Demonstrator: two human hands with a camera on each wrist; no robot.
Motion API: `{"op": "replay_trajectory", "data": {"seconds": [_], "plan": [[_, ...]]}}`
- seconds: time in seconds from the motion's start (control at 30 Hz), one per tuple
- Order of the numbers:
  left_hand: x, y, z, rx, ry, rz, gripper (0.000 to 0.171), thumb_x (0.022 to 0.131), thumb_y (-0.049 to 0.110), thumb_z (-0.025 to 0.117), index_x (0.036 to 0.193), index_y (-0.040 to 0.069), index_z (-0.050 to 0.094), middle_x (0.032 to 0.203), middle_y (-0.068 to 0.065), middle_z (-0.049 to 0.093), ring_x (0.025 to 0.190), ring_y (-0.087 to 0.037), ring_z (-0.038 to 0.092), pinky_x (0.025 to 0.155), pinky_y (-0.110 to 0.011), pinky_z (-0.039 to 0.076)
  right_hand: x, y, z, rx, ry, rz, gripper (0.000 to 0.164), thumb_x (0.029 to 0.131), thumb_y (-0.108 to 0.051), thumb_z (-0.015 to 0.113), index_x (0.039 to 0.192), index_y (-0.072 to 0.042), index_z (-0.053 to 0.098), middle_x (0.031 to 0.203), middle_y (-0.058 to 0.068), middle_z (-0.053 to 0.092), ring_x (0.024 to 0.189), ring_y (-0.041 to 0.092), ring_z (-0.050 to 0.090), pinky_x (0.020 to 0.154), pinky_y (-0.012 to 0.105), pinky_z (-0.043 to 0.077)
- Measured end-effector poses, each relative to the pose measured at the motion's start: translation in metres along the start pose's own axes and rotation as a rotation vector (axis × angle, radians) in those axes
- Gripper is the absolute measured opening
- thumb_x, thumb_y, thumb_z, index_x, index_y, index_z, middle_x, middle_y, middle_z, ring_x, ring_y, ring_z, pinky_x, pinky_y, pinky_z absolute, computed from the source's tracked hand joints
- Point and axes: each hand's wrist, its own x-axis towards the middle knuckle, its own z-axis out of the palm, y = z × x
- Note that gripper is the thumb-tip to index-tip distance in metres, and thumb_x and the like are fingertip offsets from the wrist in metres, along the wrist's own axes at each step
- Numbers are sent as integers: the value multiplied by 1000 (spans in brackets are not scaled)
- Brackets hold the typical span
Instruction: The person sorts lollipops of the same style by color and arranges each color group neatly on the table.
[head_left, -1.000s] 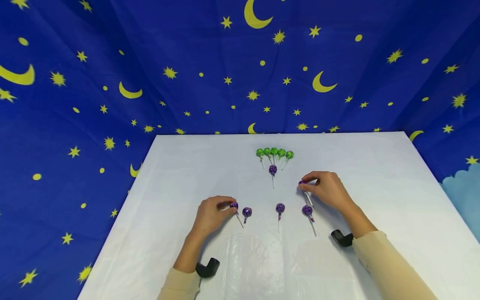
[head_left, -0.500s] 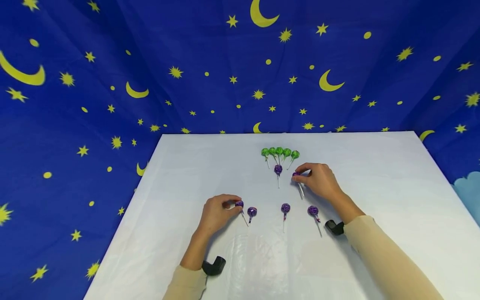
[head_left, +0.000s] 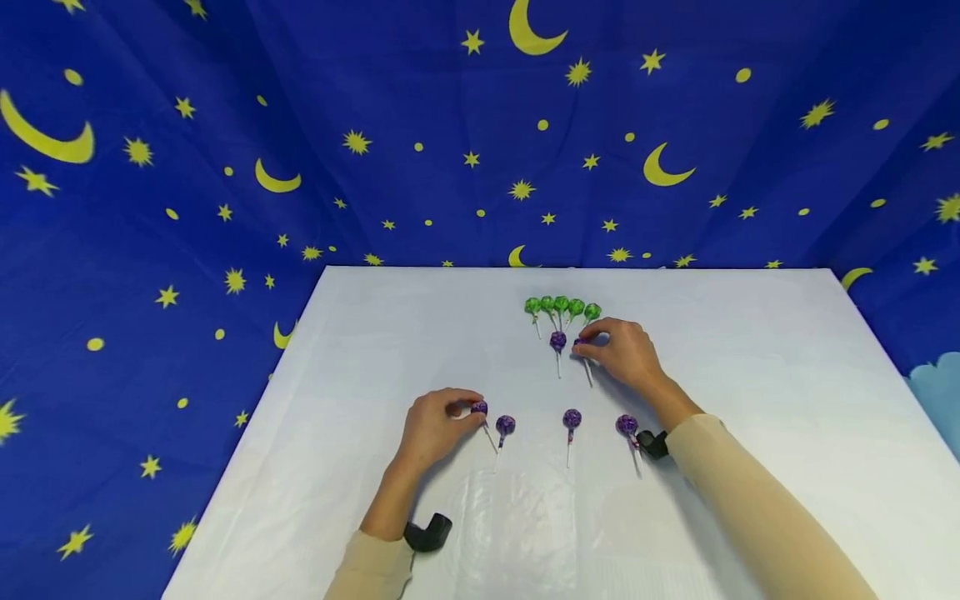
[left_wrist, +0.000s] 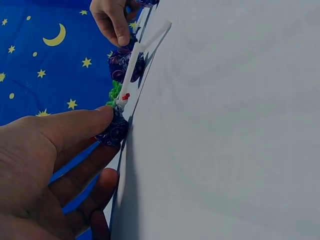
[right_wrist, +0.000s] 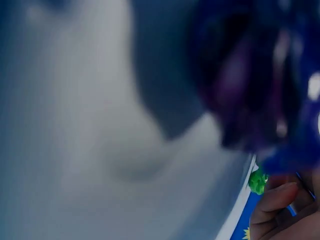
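- On the white table (head_left: 390, 333), the left hand (head_left: 435, 427) pinches one purple lollipop (head_left: 481, 407) by its head.
- The right hand (head_left: 624, 357) pinches a second lollipop (head_left: 588, 373) by its head.
- Just left of it lies a third lollipop (head_left: 558, 341); behind this, five green lollipops (head_left: 562, 304) fan out.
- Three other purple lollipops (head_left: 572, 418) lie nearer, in a row.
- Behind hangs blue starry cloth (head_left: 435, 187).
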Motion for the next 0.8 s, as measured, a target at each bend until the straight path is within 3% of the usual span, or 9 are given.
{"op": "replay_trajectory", "data": {"seconds": [0.8], "plan": [[0, -2, 2, 11, 24, 2, 21, 78, 28, 81, 99, 25, 76, 92, 10, 70, 76, -9, 61, 67, -31, 48, 12, -8, 8, -10, -23, 51, 36, 79, -36, 80, 101, -10, 72, 93, 4, 68, 96, 29, 60, 87, 50, 44]]}}
